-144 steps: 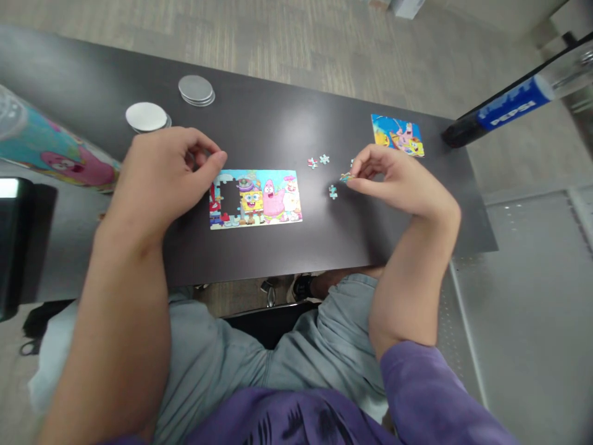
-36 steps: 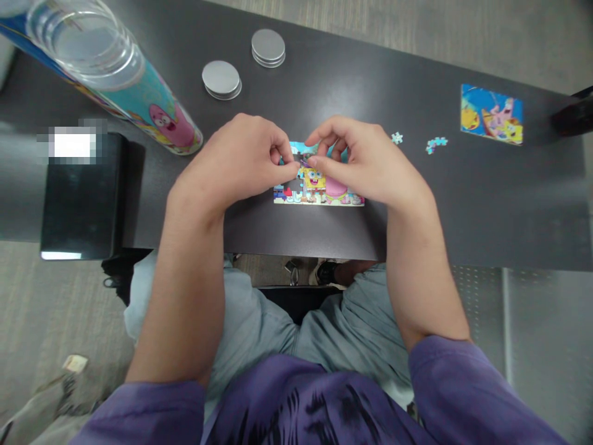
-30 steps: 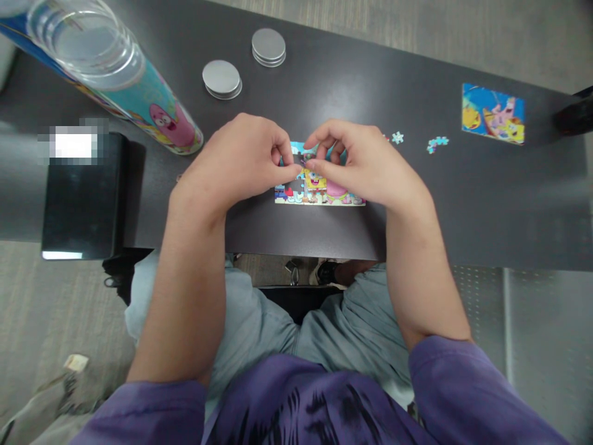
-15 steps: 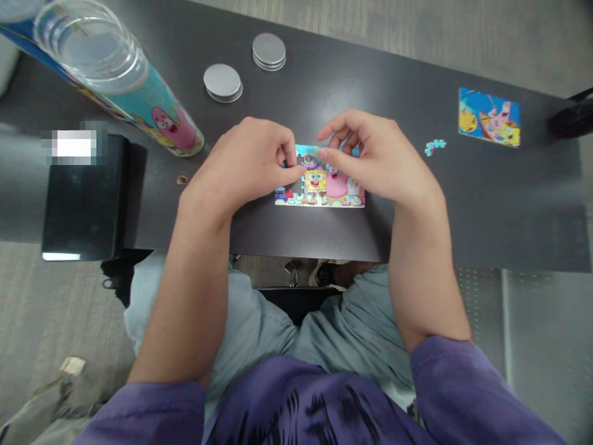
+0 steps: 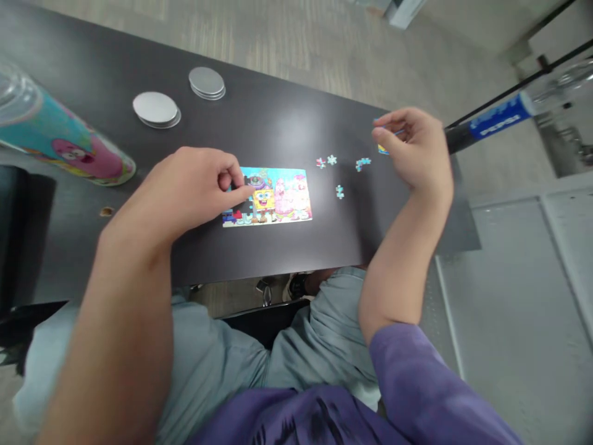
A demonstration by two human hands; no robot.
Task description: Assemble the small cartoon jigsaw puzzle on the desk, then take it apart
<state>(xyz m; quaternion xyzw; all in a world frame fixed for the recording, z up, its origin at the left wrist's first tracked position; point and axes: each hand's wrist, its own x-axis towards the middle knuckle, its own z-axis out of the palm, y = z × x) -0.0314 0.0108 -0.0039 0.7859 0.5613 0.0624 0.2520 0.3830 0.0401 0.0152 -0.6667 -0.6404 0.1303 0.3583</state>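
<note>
My left hand rests at the left side of a cartoon jigsaw puzzle, thumb and forefinger pinched at the dark gap in its picture. Whether a small piece is between those fingertips is hidden. Farther right, my right hand covers most of a small cartoon picture card. Its fingers are curled, with thumb and forefinger drawn together at the card's left edge. Between the puzzle and the right hand lie loose jigsaw pieces, a single piece and a small cluster.
Two stacks of silver discs stand toward the far edge of the dark table. A tall cartoon-printed tube is at the left, and a blue-labelled bottle is beyond the right end.
The view has swung right. My right hand has left the puzzle and moved right to the picture card, uncovering loose pieces. My left hand stays at the puzzle's left side.
</note>
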